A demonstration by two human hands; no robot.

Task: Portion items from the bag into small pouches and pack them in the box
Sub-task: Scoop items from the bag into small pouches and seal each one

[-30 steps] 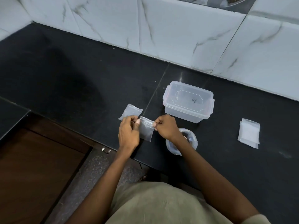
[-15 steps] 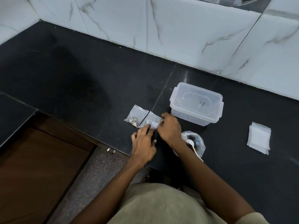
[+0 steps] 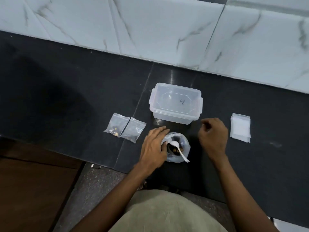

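A clear bag [image 3: 185, 152] with its rim rolled down stands at the counter's front edge. It holds dark bits and a white plastic spoon [image 3: 177, 146]. My left hand [image 3: 153, 146] holds the bag's left rim, thumb at the opening. My right hand [image 3: 212, 135] hovers loosely curled and holds nothing, between the bag and a stack of empty pouches [image 3: 240, 127]. Two filled pouches lie side by side to the left, one [image 3: 115, 127] next to the other [image 3: 133, 130]. The clear lidded box [image 3: 175, 104] stands closed behind the bag.
The black stone counter [image 3: 66, 91] ends at a marble-tiled wall [image 3: 167, 30] behind the box. Its front edge runs just below the bag, with a brown wooden surface [image 3: 33, 190] lower left. My body is close to the counter.
Both hands let go of the second filled pouch, which now lies beside the first. My left hand moved right onto the bag's rim. My right hand moved right toward the empty pouches.
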